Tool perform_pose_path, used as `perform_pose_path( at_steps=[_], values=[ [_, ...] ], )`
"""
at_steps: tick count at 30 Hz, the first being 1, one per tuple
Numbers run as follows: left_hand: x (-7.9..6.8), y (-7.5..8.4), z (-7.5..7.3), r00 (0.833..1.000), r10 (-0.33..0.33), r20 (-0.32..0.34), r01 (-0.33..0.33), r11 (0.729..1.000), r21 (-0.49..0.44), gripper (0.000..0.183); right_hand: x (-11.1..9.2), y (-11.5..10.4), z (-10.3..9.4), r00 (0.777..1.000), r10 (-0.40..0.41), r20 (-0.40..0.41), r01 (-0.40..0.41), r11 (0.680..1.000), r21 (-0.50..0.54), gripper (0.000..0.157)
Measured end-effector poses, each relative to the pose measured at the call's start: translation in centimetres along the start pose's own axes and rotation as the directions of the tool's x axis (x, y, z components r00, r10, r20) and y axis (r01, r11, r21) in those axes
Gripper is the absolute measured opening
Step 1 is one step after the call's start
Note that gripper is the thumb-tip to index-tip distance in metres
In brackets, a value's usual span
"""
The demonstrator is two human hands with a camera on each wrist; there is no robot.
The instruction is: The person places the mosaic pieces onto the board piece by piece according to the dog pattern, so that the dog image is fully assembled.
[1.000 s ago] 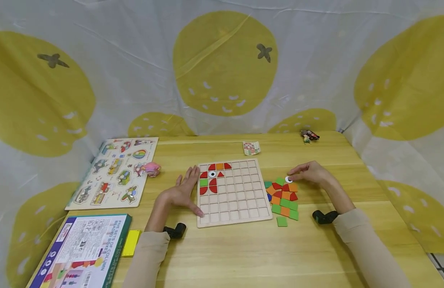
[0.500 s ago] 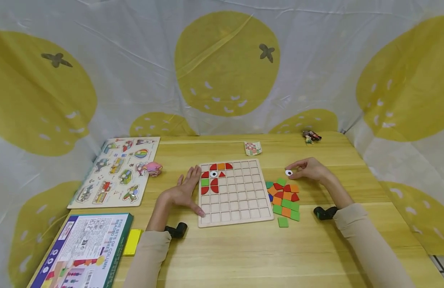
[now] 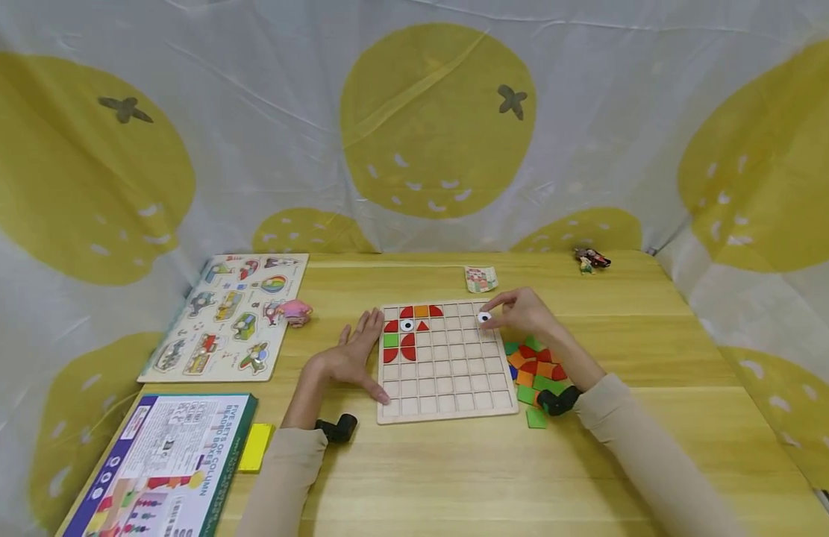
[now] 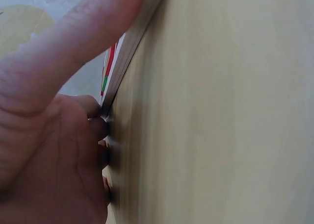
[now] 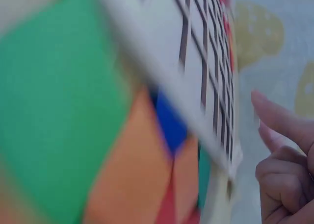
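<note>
Grid board (image 3: 448,373), wood: flat on the table (image 3: 454,477); near-square, no clear long axis, sides running away from the person; likely stiff, light, best held by its rim.
Left hand (image 3: 349,363): ungrasping, fingers spread against the board's left edge.
Right hand (image 3: 527,313): pinching the eye tile.
Eye tile (image 3: 484,317): by the board's far right corner, contact unclear; printed face towards the person; probably rigid, slick, best taken by its edges.

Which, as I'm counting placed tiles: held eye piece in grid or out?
Out: right hand pinches the eye piece above the board.
</note>
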State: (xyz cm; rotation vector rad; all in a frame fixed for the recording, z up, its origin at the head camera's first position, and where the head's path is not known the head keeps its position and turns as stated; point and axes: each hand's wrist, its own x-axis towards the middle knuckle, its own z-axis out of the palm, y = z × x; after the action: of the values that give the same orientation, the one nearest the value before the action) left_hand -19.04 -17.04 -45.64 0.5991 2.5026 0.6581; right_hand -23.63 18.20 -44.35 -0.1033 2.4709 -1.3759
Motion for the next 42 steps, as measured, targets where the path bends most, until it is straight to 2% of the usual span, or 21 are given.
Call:
perform_pose_path(
  at_steps=[4, 7, 13, 18, 35, 38, 42],
  values=[
    [0.2, 0.1, 0.2, 1.0, 0.009, 0.002, -0.009, 1.0, -0.009, 0.149, 1.2, -2.0, 3.5, 0.998, -0.061, -0.013, 0.061, 0.998, 0.027, 0.027],
    [0.2, 0.0, 0.2, 1.0, 0.005, 0.002, -0.005, 1.0, -0.006, 0.149, 1.8, -3.1, 5.5, 0.997, -0.08, -0.017, 0.08, 0.997, 0.003, 0.027],
    [0.0, 0.0, 0.1, 1.0, -0.004, 0.0, 0.004, 1.0, -0.007, 0.15, 2.7, -4.1, 7.3, 0.999, -0.022, -0.038, 0.02, 0.997, -0.076, 0.028],
    [-0.1, 0.1, 0.0, 1.0, -0.002, 0.001, 0.002, 1.0, -0.015, 0.15, 2.8, -3.8, 7.1, 1.0, 0.002, -0.028, -0.004, 0.998, -0.059, 0.025],
    [0.3, 0.0, 0.0, 1.0, -0.003, -0.002, 0.003, 1.0, -0.006, 0.151, 2.8, -3.6, 6.7, 0.998, -0.047, -0.046, 0.044, 0.996, -0.072, 0.025],
    [0.2, 0.0, 0.0, 1.0, -0.007, -0.001, 0.007, 1.0, -0.006, 0.15, 2.4, -3.2, 5.4, 0.995, -0.088, -0.036, 0.085, 0.993, -0.076, 0.025],
    [0.1, 0.1, 0.0, 1.0, -0.011, 0.004, 0.011, 1.0, -0.006, 0.149, 1.0, -2.1, 1.7, 0.995, -0.091, -0.046, 0.086, 0.991, -0.099, 0.024]
  ],
)
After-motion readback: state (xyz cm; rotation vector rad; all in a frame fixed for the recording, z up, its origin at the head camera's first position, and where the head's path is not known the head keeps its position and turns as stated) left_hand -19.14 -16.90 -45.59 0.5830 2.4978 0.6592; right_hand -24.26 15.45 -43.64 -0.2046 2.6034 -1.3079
